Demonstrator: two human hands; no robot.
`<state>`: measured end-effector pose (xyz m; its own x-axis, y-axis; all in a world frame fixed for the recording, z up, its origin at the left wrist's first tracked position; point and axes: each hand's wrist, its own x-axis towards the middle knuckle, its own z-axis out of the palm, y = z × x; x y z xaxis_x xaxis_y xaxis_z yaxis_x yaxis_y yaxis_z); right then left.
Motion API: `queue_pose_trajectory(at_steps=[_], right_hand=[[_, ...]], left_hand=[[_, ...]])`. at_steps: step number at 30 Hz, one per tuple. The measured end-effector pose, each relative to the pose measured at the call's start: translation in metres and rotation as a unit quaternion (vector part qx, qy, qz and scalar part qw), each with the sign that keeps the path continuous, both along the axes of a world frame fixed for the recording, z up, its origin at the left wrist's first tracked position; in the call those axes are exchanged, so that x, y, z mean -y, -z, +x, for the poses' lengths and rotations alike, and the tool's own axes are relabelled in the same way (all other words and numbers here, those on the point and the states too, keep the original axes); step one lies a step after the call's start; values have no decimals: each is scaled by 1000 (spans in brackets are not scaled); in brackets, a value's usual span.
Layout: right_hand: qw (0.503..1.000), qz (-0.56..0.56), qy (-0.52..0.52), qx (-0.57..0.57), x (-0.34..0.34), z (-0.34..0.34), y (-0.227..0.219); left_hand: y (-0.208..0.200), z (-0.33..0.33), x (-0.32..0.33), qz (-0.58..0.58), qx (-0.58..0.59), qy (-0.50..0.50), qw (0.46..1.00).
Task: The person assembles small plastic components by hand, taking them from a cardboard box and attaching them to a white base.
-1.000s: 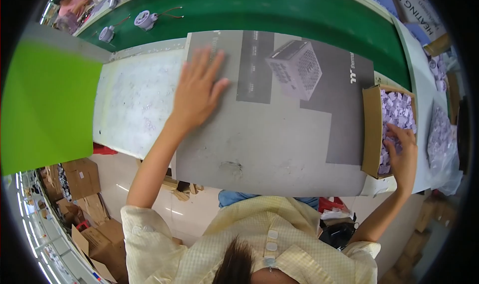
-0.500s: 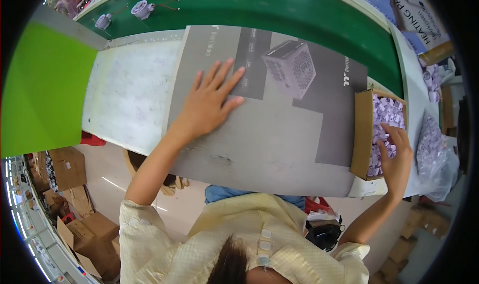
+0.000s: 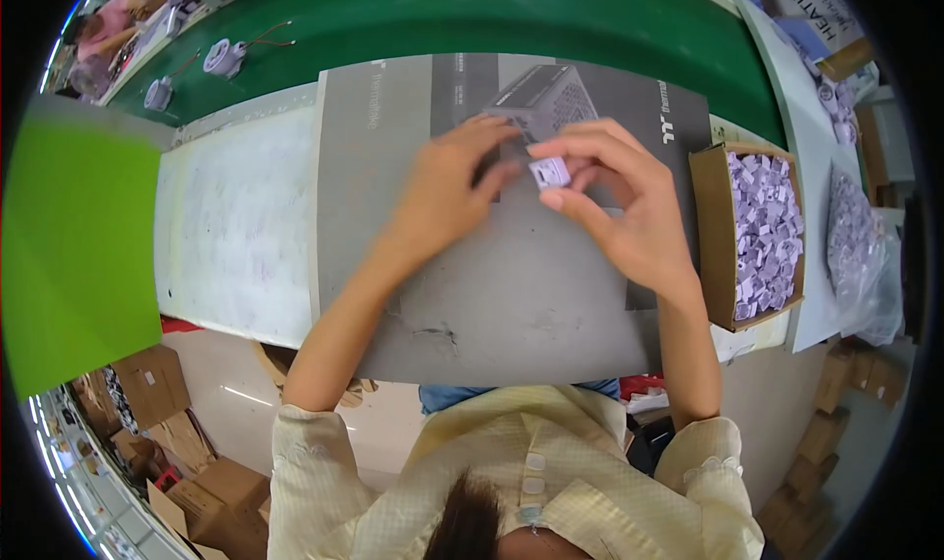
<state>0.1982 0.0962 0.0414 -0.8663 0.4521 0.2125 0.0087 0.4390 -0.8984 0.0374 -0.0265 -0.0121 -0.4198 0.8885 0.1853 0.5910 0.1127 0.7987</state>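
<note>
My right hand [image 3: 634, 201] pinches a small pale lilac plastic piece [image 3: 549, 173] with a dark slot between thumb and fingers. It is held above a large flat grey printed carton [image 3: 492, 309] that lies across the bench in front of me. Just left of the piece is my left hand [image 3: 442, 191], somewhat blurred, its thumb and fingers apart with nothing visible between them. At the right end of the carton stands an open brown cardboard box [image 3: 715, 235], filled with many similar pale lilac pieces [image 3: 765, 226].
Beyond the carton runs a green conveyor belt [image 3: 393, 19]. Two round lilac parts with wires [image 3: 224, 58] sit on its far left. A bright green panel [image 3: 79, 245] rises at left. Bagged pieces [image 3: 854, 231] lie far right. Another person [image 3: 103, 29] is at upper left.
My right hand has left the box of pieces and come left over the carton with one piece. My left hand has lifted off the carton and moved toward it.
</note>
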Motion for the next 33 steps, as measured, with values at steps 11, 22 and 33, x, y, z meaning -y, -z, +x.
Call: queue_pose_trajectory(at_steps=[11,22,33], right_hand=[[962,-229,44,-144,-10,-27,53],[980,-158,37,-115,-6,-22,56],[962,-253,23,-100,2,-18,52]], left_hand=[[-5,-8,-16,41,347,69,934],[4,-2,-9,188,275,13,943],[14,-3,-12,271,-99,33,957]])
